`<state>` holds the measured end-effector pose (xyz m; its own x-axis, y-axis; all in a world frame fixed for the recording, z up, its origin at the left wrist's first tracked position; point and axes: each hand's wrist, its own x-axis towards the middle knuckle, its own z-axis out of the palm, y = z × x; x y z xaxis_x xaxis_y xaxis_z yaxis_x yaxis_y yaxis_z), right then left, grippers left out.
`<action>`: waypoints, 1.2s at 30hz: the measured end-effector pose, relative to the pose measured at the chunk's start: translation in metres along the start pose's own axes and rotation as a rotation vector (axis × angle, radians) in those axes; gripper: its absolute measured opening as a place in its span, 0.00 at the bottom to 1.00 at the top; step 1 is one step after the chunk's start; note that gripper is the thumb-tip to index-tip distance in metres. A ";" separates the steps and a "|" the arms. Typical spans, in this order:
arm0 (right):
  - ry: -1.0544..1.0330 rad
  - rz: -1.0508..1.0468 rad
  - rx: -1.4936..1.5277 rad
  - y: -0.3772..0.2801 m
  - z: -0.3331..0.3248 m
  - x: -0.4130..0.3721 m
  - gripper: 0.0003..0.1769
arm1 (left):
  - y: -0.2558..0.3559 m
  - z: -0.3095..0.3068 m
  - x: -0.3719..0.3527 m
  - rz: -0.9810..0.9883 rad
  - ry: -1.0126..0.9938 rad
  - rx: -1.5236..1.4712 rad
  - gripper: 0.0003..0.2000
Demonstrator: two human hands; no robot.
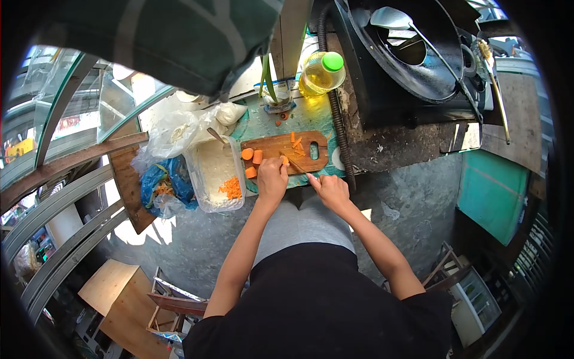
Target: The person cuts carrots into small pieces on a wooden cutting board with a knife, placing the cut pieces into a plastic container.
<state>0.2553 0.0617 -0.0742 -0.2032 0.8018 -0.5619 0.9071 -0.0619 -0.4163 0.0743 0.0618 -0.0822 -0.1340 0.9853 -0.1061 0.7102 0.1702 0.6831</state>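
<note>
On a wooden cutting board (272,143), my left hand (272,181) pinches a small carrot piece (284,160) near the front edge. Closed round the handle of a knife (293,163), my right hand (330,191) is just right of it, and the blade reaches up to the carrot piece. Thick carrot chunks (247,154) lie at the board's left end, and thin carrot strips (297,142) lie near its handle hole. Left of the board, a plastic container (206,173) holds a pale mixture, diced carrot (231,188) and a spoon handle.
Behind the board stand an oil bottle (323,75) with a green cap and a cup holding green stalks (268,81). A black wok (412,54) with a ladle sits at the upper right, beside a ribbed hose (338,119). A blue bag (173,185) holds scraps at left.
</note>
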 end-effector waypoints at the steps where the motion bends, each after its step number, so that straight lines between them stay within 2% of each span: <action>1: 0.002 -0.003 0.002 0.001 0.003 0.000 0.34 | -0.001 0.000 0.001 0.013 0.007 -0.002 0.10; 7: 0.138 -0.002 0.067 0.020 0.028 0.000 0.36 | -0.002 -0.004 0.001 0.048 -0.008 0.006 0.11; 9: -0.131 0.201 0.387 0.023 0.028 0.006 0.37 | -0.005 -0.006 -0.001 0.049 -0.017 0.015 0.12; 10: -0.126 0.198 0.388 0.025 0.028 0.007 0.37 | -0.006 -0.006 -0.002 0.050 -0.027 0.012 0.13; 12: -0.408 0.439 0.685 0.020 0.017 0.002 0.39 | -0.007 -0.007 -0.001 0.053 -0.037 0.011 0.14; 13: -0.408 0.438 0.687 0.018 0.016 -0.001 0.39 | -0.008 -0.008 -0.001 0.063 -0.036 0.023 0.14; 15: -0.134 0.279 0.483 0.014 0.014 -0.008 0.38 | -0.002 -0.011 0.000 0.075 -0.036 0.035 0.14; 17: -0.053 0.228 0.371 0.007 0.007 -0.017 0.37 | 0.006 -0.012 -0.003 -0.011 -0.009 0.095 0.14; 21: 0.113 0.064 0.147 -0.003 -0.004 -0.029 0.32 | 0.004 -0.008 -0.008 -0.053 0.035 0.122 0.13; 27: 0.216 -0.030 0.046 -0.002 -0.005 -0.033 0.30 | 0.005 -0.002 -0.008 -0.076 0.024 0.161 0.09; 36: 0.223 -0.061 -0.020 -0.009 0.003 -0.012 0.31 | 0.000 0.007 -0.011 -0.036 0.075 0.183 0.07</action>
<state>0.2486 0.0505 -0.0661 -0.1738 0.9154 -0.3632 0.9030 0.0010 -0.4296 0.0813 0.0509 -0.0861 -0.2077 0.9757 -0.0694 0.8167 0.2120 0.5366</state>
